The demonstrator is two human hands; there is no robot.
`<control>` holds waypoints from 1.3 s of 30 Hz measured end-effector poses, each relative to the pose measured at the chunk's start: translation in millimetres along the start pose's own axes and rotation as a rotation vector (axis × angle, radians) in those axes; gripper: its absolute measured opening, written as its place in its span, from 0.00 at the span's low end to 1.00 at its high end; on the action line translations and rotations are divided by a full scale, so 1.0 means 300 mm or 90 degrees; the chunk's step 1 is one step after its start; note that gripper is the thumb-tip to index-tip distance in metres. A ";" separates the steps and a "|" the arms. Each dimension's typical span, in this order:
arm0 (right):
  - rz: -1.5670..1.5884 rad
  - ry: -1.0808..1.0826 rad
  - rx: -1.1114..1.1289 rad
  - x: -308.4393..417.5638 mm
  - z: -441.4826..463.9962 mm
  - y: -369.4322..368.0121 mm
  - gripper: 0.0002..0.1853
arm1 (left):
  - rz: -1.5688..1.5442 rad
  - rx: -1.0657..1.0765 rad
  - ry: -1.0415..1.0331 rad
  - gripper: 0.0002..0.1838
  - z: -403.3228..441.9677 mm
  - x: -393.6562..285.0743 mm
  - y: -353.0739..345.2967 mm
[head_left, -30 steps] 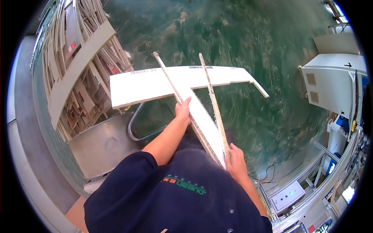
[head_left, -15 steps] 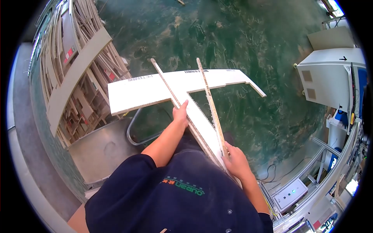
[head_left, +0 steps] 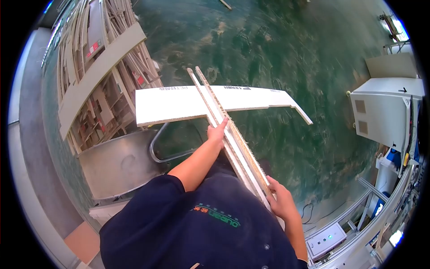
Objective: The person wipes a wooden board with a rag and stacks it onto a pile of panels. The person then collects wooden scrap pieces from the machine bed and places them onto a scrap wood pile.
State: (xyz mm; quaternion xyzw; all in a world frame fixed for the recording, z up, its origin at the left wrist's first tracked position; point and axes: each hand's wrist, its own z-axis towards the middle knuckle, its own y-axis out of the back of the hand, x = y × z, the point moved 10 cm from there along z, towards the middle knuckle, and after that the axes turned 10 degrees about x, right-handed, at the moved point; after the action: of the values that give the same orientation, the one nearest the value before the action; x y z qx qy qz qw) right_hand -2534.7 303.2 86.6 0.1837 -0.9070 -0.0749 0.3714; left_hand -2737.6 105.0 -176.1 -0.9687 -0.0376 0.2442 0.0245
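Observation:
A white board (head_left: 170, 105) with a long cross piece, printed lettering and a notched right end lies across in front of me. Two narrow strips with rough brown edges lie nearly side by side over it, slanting down toward my body. My left hand (head_left: 217, 133) grips the strips and the board's stem near the middle, thumb on top. Near the lower end, my right hand (head_left: 279, 197) is closed round the right strip (head_left: 251, 154) and the board's edge. The fingers underneath are hidden.
A large heap of wooden strips (head_left: 105, 89) is at the left, above a metal cart (head_left: 121, 166) with a tubular handle. A white cabinet (head_left: 380, 110) stands at the right. At lower right are a metal frame and a control box (head_left: 326, 240) with a lit green button.
The right strip's far end has swung left, close beside the other strip. My right hand has moved slightly down and right with its lower end. My left thumb now reaches the strips.

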 end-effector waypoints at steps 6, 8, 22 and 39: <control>0.016 0.000 0.025 -0.014 -0.046 0.005 0.37 | -0.042 0.016 -0.014 0.28 0.010 0.034 -0.004; 0.011 -0.010 0.031 -0.048 -0.044 -0.007 0.36 | -0.048 0.007 -0.006 0.27 0.003 0.036 -0.004; -0.270 -0.018 0.021 -0.025 0.025 -0.038 0.15 | 0.139 -0.081 0.010 0.47 -0.178 -0.066 0.012; -0.148 0.064 -0.100 0.116 0.218 0.468 0.15 | 0.154 -0.115 -0.009 0.33 -0.129 0.005 0.021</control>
State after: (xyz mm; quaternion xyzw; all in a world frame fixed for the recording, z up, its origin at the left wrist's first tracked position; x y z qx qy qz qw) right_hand -2642.2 418.9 100.7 0.2611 -0.8514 -0.1791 0.4183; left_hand -2717.4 97.6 -143.3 -0.9628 0.0574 0.2475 -0.0924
